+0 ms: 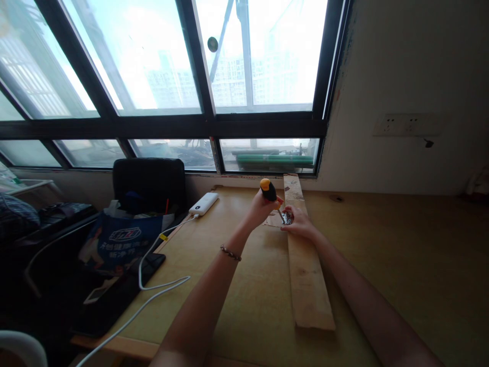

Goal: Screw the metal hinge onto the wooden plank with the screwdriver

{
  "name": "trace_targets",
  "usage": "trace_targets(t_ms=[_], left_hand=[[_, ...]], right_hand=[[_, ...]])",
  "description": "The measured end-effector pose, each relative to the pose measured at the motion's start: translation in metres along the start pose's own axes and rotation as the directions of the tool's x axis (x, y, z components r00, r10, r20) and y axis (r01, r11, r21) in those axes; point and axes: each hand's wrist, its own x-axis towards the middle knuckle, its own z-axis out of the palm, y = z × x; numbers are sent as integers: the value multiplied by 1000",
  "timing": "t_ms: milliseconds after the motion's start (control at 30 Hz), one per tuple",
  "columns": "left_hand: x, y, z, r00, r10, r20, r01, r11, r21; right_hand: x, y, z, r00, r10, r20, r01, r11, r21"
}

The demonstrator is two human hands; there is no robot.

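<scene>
My left hand (261,210) is wrapped round the handle of a screwdriver (268,190) with a yellow and black grip. Its shaft slants down to a small silvery metal fitting (286,218), whose exact kind is too small to make out. Around that fitting, the fingers of my right hand (300,223) are closed, resting at the long wooden board (307,278). The board lies lengthwise on the table (244,295), pointing towards the window. A flat pale piece (272,220) lies beside the board's left edge, partly hidden by my hands.
A white power bank (204,204) with a white cable (153,288) lies at the table's left edge. Left of the table stand a black chair (148,178) and a blue printed bag (114,239). A window (263,125) and a wall socket (401,124) are behind.
</scene>
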Motion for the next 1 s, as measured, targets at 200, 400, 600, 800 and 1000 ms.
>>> trace_targets(t_ms=[200, 400, 600, 800, 1000], left_hand=[[1, -2, 0, 1000, 1, -14, -1, 1000, -5], [1, -5, -1, 1000, 14, -15, -15, 1000, -25], [1, -8, 0, 999, 29, -26, -30, 999, -30], [0, -7, 0, 999, 18, -28, -19, 1000, -15], [2, -10, 5, 992, 18, -127, 1, 989, 148]], right_hand=[[0, 1, 2, 1000, -5, -12, 5, 1000, -4], [0, 1, 1, 1000, -11, -11, 11, 1000, -11], [-1, -1, -1, 1000, -12, -9, 12, 1000, -8], [0, -2, 0, 1000, 3, -3, -3, 1000, 8], [0, 0, 0, 1000, -17, -7, 17, 1000, -9]])
